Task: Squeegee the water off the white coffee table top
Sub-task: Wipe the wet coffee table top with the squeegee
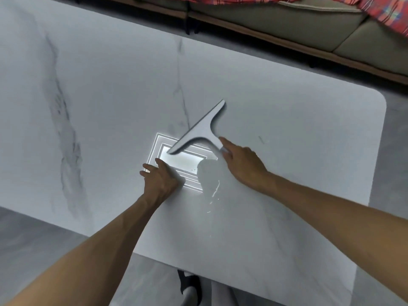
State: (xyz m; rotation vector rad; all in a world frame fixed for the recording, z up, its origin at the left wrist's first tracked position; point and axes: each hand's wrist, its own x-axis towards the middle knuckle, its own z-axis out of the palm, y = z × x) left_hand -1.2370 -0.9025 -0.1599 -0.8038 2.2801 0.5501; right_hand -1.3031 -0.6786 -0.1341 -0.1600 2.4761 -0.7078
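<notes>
The right hand's index finger (224, 142) lies straight along the end of the squeegee's handle. The other fingers are tucked behind it where the handle end disappears, so I cannot tell whether they have closed round it or only touch it. The right hand (242, 164) comes in from the squeegee's handle side, which suits taking it by the stem, not the blade.

The grey T-shaped squeegee (198, 131) lies flat on the white coffee table top (110, 102), its long blade bar running diagonally and its short handle pointing back towards the person. It looks set down within reach, not yet raised to a working angle.

The left hand's fingers (150, 171) are spread and nearly straight, pressed flat on the table just on the near side of the squeegee's lower blade tip and holding nothing. The left hand (162, 175) probably braces the person as they lean over.

The water (209, 180) is a shallow puddle with bright glints. It lies just on the near side of the squeegee's handle, between the two hands, so a pull towards the person would probably sweep it towards the near edge. Under the squeegee's lower tip a ceiling light's reflection (183, 162) shines off the glossy top.

Well beyond the squeegee, past the far edge, stands a beige sofa (287, 25) with a red plaid blanket (386, 12).
</notes>
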